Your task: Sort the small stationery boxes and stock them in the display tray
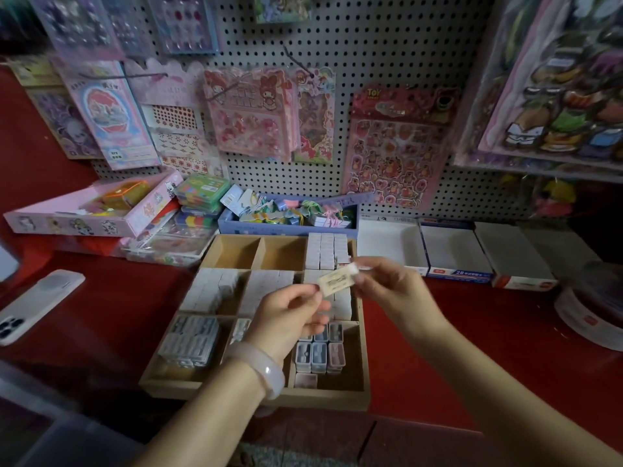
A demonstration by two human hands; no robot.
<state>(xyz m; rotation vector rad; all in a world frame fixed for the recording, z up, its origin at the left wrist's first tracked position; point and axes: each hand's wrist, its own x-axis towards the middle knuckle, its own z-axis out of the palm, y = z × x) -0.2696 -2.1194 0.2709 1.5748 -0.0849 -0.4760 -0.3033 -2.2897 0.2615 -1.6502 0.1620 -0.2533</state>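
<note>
Above the wooden display tray (362, 365), your left hand (290, 315) and right hand (392, 286) pinch opposite ends of one small cream box (338, 280). Two back compartments (256, 252) lie open; red counter (438, 348) spreads bare to the right.

A grey pegboard wall (387, 45) fills the upper half of the view, hung with sticker sheets (394, 146) and card packs in pink and purple. Below it runs a red surface (111, 298), dimly lit, with the brightest light near the centre. At 9 o'clock a white phone (37, 305) lies face down on the surface. At 3 o'clock open white cartons (455, 251) stand in a row against the pegboard wall. At 10 o'clock sits a long pink box (84, 214).
</note>
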